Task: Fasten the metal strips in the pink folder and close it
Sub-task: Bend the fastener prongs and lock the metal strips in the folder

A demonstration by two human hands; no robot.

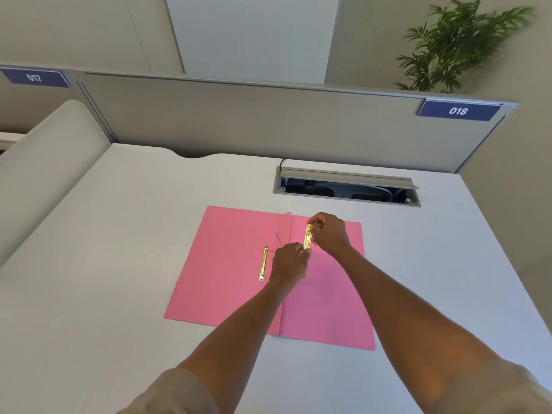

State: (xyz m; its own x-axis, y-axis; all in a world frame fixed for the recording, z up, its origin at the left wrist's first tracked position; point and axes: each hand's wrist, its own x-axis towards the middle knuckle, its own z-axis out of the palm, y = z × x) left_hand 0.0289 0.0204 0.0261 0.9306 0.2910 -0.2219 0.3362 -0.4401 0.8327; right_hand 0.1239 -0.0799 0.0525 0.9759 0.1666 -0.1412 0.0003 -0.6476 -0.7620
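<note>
A pink folder (227,264) lies open and flat on the white desk. One gold metal strip (263,263) rests loose on the left flap, near the centre fold. A second gold strip (308,236) sits just right of the fold on the right flap. My right hand (330,233) pinches its far end and my left hand (291,261) grips its near end. A thin metal prong (279,239) sticks up beside the fold.
An open cable hatch (346,186) is sunk into the desk behind the folder. A grey partition (268,124) with the label 018 closes the back. A padded side panel (44,168) stands at the left. A plant (460,46) is behind the partition.
</note>
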